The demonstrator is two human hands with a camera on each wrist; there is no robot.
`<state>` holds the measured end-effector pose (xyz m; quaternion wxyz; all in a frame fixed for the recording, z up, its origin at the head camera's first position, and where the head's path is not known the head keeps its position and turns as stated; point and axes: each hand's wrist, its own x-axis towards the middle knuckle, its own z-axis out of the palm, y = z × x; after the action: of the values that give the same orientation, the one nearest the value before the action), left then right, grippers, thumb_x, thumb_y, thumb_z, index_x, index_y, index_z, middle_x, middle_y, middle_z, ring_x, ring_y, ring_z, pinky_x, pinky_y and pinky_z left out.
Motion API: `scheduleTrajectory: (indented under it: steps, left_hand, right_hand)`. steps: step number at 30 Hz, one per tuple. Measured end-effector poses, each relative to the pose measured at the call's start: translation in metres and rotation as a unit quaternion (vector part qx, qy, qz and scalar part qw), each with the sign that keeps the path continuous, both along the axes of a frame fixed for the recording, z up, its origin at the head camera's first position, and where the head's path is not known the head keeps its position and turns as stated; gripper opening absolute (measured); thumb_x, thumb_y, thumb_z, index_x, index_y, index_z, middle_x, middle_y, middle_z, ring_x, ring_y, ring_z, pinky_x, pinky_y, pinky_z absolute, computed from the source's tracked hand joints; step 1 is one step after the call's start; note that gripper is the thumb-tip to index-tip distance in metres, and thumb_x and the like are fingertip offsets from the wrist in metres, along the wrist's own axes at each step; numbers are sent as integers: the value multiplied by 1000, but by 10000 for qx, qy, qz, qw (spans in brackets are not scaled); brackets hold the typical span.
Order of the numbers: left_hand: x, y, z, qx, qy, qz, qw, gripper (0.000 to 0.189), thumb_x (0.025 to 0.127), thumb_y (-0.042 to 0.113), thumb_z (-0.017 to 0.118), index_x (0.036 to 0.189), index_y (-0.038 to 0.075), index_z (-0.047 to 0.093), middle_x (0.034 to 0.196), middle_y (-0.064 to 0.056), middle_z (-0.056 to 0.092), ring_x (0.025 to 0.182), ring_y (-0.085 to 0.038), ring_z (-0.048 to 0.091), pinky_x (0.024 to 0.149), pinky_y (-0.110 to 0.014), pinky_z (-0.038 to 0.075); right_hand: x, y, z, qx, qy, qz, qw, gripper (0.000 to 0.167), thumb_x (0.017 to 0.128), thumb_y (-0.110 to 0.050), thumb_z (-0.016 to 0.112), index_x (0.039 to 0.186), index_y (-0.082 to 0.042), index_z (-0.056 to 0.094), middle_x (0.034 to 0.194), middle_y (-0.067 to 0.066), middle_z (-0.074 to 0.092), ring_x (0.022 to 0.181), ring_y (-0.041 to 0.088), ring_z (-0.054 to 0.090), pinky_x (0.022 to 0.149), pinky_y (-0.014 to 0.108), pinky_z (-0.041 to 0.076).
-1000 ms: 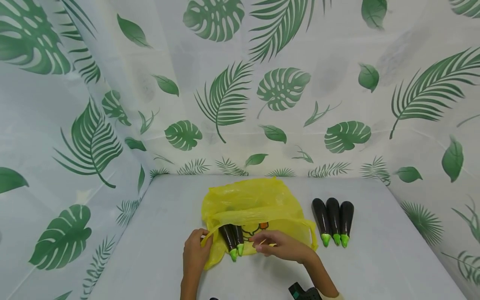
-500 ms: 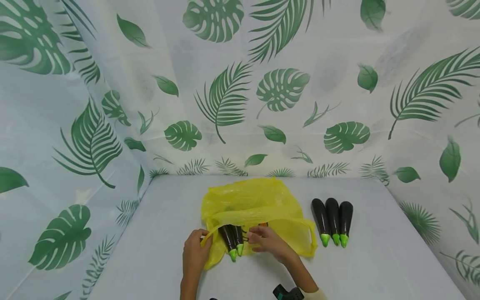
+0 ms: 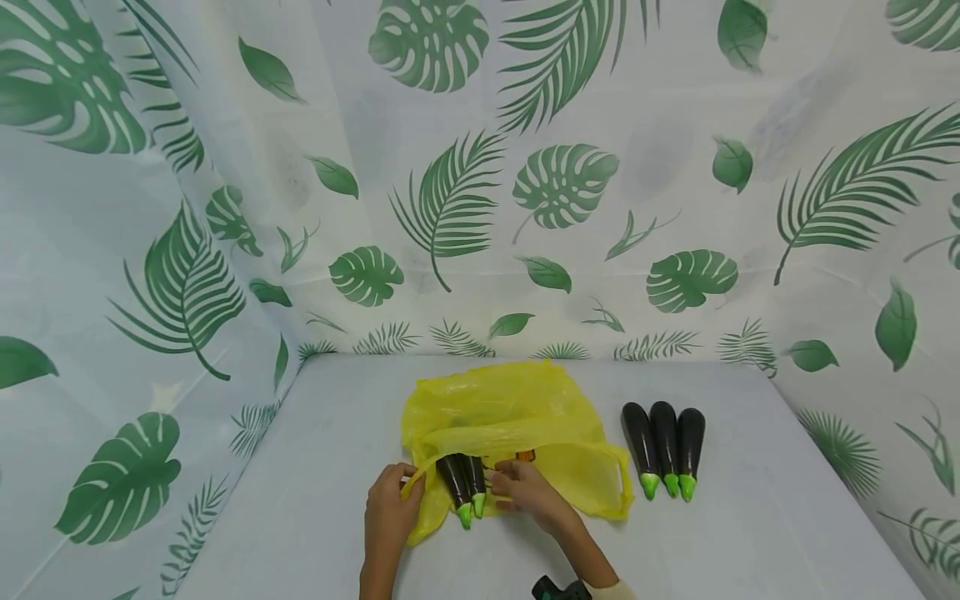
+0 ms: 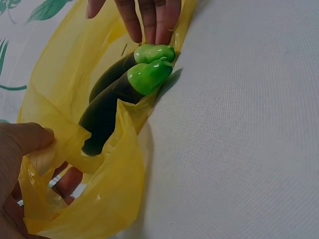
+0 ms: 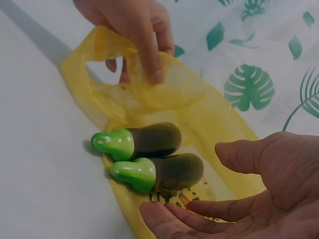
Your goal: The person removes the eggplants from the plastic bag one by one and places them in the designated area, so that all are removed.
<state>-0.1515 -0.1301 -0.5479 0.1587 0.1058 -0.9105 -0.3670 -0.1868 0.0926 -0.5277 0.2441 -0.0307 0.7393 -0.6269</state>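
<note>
A yellow plastic bag lies flat on the table with its mouth toward me. Two dark eggplants with bright green stem ends, a left one and a right one, lie side by side in the mouth, stems sticking out toward me. My left hand pinches the bag's left handle and lifts the rim, as the left wrist view also shows with the handle. My right hand is beside the right eggplant, fingers extended and thumb apart, over the bag's printed side, holding nothing.
Three more eggplants lie in a row on the white table, right of the bag, stems toward me. Leaf-printed white cloth hangs behind and at both sides. The bag's right handle loop lies loose.
My right hand has moved left and slightly forward, up to the right eggplant in the bag, and its fingers have spread. My left hand keeps its hold on the bag; the eggplants look unmoved.
</note>
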Motion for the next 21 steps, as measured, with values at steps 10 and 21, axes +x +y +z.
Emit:
scheduleTrajectory:
  steps: [10,21]
  left_hand:
    - [1,1,-2,24,-94,-17,10000,8,86,19,72,89,14,68,95,-1,68,84,-18,65,71,-37,54]
    - [0,0,-1,17,-108,-45,9999,8,87,19,72,91,14,68,97,-2,68,85,-18,64,72,-36,54]
  right_hand:
    - [-1,-7,-1,18,120,69,9999,61,100,-24,54,135,23,34,124,33,53,113,45,58,87,48,56]
    - [-6,-18,-9,600,702,-58,9957,58,97,-24,61,130,20,43,118,30,57,100,34,65,76,40,59]
